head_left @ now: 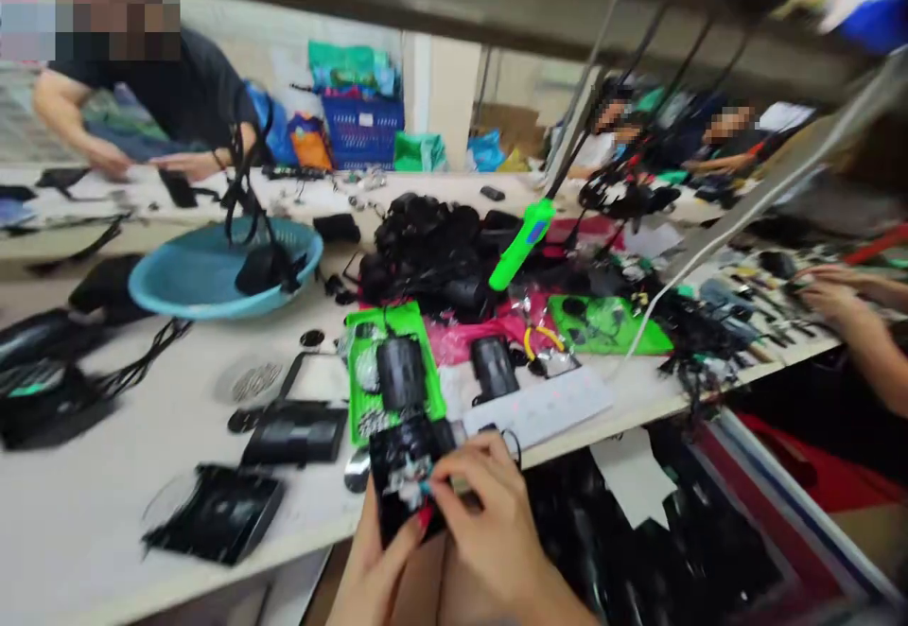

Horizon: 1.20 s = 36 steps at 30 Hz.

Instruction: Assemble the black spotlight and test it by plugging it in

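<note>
From the head view, I have one black casing (pixel 387 444) in the grip of my left hand (pixel 375 555), fingers wrapped round its side and thumb across its near end. It is tilted, open side up, just off the table's near edge. My right hand (pixel 493 503) is at the casing's right side, thumb and forefinger narrowed over a cluster of pale parts (pixel 406 482) inside; blur keeps me from telling whether they pinch anything.

Beyond the casing I count one bright green tray (pixel 434 375) on the table (pixel 166 404), with one black housing (pixel 401 371) upright in it. One white strip (pixel 543 408) lies to the right. Farther off are one blue basin (pixel 174 271), one pair of yellow-handled pliers (pixel 543 338) and one green screwdriver (pixel 521 246) hanging from above. The black heap (pixel 426 252) is too tangled to count.
</note>
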Each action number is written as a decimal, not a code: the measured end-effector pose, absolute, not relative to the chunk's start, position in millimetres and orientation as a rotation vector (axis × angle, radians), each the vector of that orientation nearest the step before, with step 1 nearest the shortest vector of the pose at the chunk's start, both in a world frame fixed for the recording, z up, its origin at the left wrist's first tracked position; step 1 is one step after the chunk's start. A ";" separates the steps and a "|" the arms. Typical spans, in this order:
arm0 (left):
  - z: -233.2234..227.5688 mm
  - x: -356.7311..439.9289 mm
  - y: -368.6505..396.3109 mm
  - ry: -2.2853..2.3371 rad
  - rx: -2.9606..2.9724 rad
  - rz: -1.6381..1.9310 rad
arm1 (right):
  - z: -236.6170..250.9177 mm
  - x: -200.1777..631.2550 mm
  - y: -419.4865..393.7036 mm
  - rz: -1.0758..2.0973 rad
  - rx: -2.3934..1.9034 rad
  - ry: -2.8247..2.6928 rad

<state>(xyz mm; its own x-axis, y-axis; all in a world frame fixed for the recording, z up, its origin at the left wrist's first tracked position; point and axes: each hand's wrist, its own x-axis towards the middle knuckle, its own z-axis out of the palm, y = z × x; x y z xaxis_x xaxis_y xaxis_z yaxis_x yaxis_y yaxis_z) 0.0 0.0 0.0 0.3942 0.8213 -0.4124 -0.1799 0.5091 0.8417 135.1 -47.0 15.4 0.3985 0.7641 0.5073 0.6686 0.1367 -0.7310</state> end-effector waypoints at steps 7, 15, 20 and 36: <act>2.6 4.4 8.7 0.934 0.636 0.675 | 23.5 136.0 -39.6 0.345 -1.566 -1.291; 0.8 -8.5 27.8 0.952 0.553 0.778 | 24.2 147.5 -30.1 0.485 -1.483 -1.486; -2.2 -33.7 33.9 1.022 0.513 0.804 | 39.1 182.7 8.5 0.453 -1.559 -1.516; 12.0 -49.6 54.3 0.836 0.392 0.861 | 30.7 162.6 232.7 0.496 -2.300 -1.849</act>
